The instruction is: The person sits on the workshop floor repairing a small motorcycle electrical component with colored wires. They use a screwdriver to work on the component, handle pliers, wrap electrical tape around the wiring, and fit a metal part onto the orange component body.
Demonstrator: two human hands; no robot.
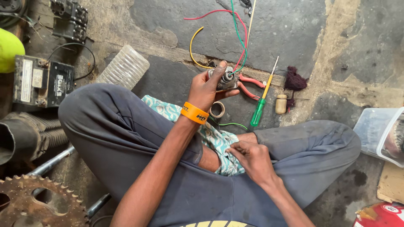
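Person's sitting cross-legged on the stone floor (294, 29), so everything is laid within arm's reach. Biggest bits sit off to the side: a toothed sprocket (38, 204), a black battery (42, 82) and a ribbed clear bottle (124, 67).

Closer in are red-handled pliers (249, 87), a green-and-yellow screwdriver (261, 98) and a tape roll (217, 109).

The left hand (206, 88) is wrapped around a small metal switch part (226, 79), raised over the floor with its coloured wires (240, 38) trailing away. The right hand (251, 157) pinches the patterned cloth (210, 136) in the lap, fingers narrow.
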